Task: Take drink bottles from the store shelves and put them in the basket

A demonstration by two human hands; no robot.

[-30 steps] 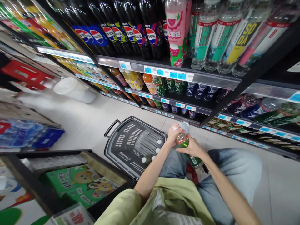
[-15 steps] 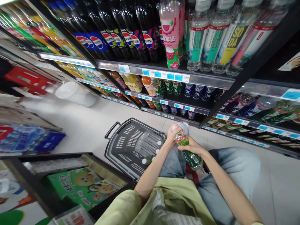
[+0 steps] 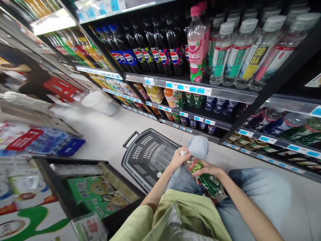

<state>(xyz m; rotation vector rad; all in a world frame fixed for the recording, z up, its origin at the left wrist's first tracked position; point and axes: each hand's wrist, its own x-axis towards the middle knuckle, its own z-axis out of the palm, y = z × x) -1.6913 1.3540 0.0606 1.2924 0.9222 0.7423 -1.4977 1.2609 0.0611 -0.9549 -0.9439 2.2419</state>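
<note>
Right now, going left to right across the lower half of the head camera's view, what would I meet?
Blue water packs → green carton → grey basket → left hand → green bottle → right knee in jeans. The right hand overlaps the bottle, so it is left out.

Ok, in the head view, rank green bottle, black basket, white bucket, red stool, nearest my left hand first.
1. green bottle, cap under left hand.
2. black basket, floor, just left.
3. white bucket, up the aisle.
4. red stool, beyond it.

Glossy plastic bottle, matt basket
</note>
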